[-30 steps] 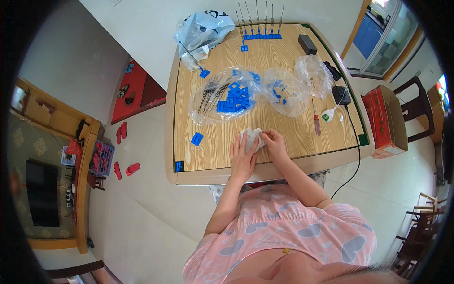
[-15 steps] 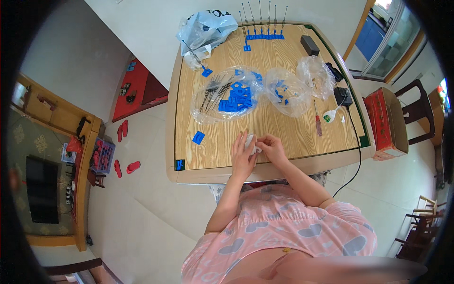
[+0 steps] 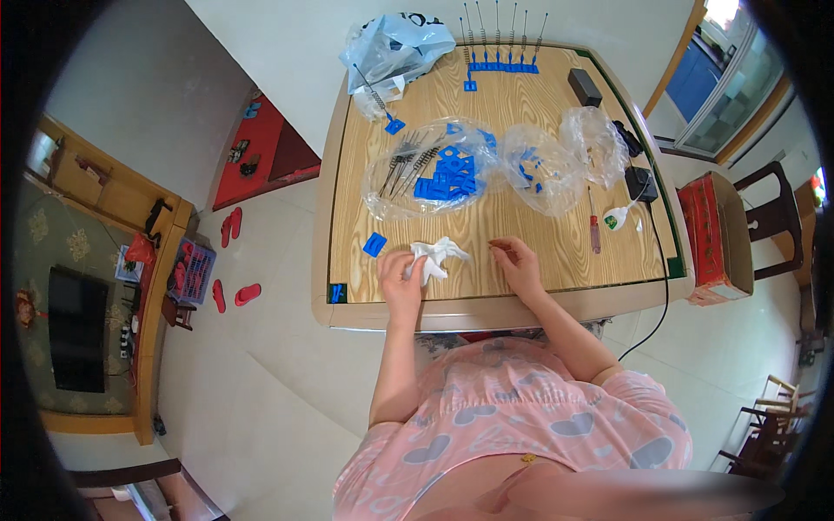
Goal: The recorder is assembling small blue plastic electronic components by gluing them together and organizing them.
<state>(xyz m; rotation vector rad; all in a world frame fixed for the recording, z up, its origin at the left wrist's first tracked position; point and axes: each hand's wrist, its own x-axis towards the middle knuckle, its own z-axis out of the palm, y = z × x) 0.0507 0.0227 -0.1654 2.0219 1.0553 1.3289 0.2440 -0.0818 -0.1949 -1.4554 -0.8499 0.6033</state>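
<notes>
A crumpled white tissue (image 3: 437,255) is pinched in the fingers of my left hand (image 3: 400,280) near the table's front edge. To its right, my right hand (image 3: 519,267) hangs over the wood with thumb and fingertips together; anything between them is too small to make out. A single blue plastic piece (image 3: 375,244) lies just beyond my left hand. Farther in, a clear bag (image 3: 379,198) holds dark metal springs with rods (image 3: 401,174) and a heap of blue plastic pieces (image 3: 447,178).
Two more clear bags (image 3: 549,195) (image 3: 599,143), a screwdriver (image 3: 595,233), a white plug-like item (image 3: 616,217) and a black box (image 3: 585,88) lie on the right. At the back stand several spring rods on blue bases (image 3: 504,67), beside a light-blue bag (image 3: 395,52).
My hands have come apart. The left one has moved leftward with the tissue, which now spreads out more; the right one has shifted slightly right. The view has shifted a little.
</notes>
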